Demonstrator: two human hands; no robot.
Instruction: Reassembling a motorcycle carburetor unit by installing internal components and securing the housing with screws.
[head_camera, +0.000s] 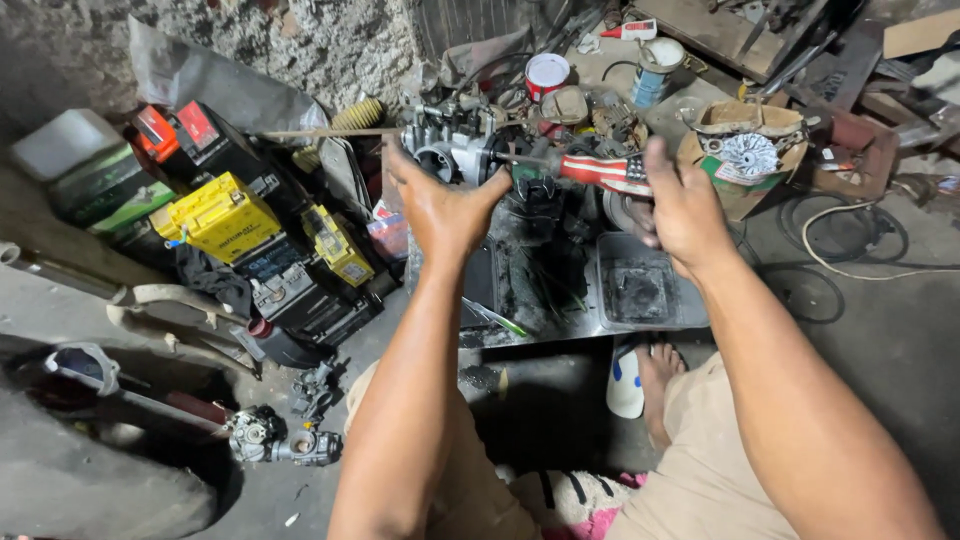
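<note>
My left hand (440, 205) grips a grey metal carburetor (455, 150), held up in front of me. A screwdriver with a red and white striped handle (605, 172) is in my right hand (682, 205). Its shaft points left, and the tip is at the right side of the carburetor. Both hands hang above a grimy metal tray (640, 292) and a dirty black pan. My bare foot and a sandal (626, 382) show below the tray.
Several yellow and black batteries (222, 216) are piled at the left. Another carburetor (275, 437) lies on the floor at lower left. Cans (548, 72), a cardboard box with a metal part (748, 155) and loose cables (850, 245) crowd the back and right.
</note>
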